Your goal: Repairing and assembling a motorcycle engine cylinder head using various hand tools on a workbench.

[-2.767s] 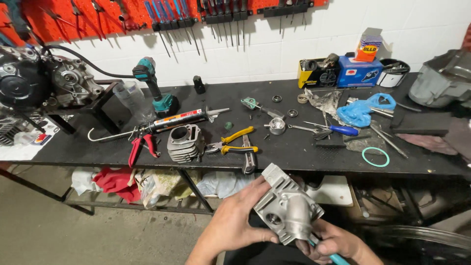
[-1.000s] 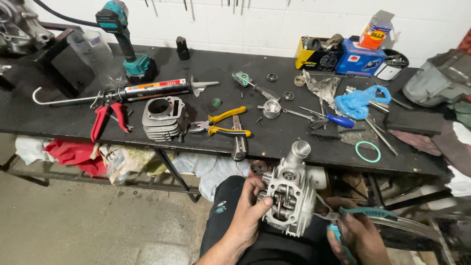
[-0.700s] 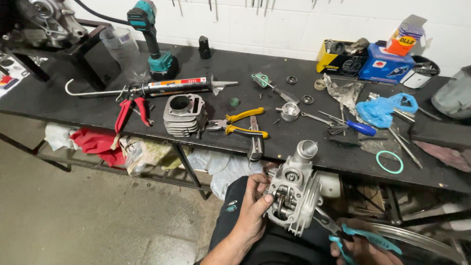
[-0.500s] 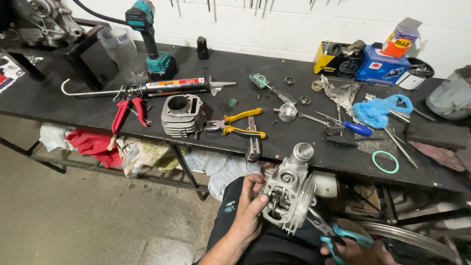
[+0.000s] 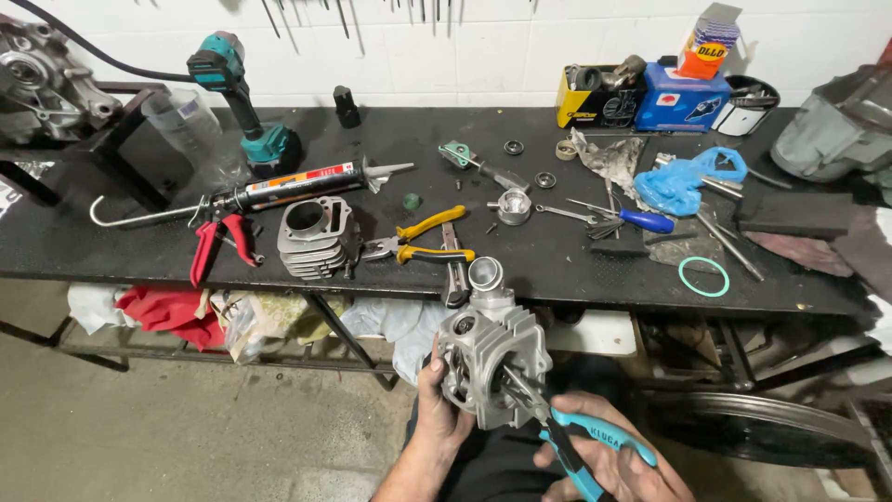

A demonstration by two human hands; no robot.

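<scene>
Since the earlier frame, teal-handled pliers (image 5: 567, 437) had closed in on the cylinder head (image 5: 488, 367), lower centre. Left hand (image 5: 444, 409) fingers wrapped the head; right hand (image 5: 618, 465) gripped the handles. Risk: tips slipping, scoring aluminium.

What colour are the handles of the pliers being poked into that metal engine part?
Light blue with black, on the pliers in the right hand; the head view shows it.
</scene>
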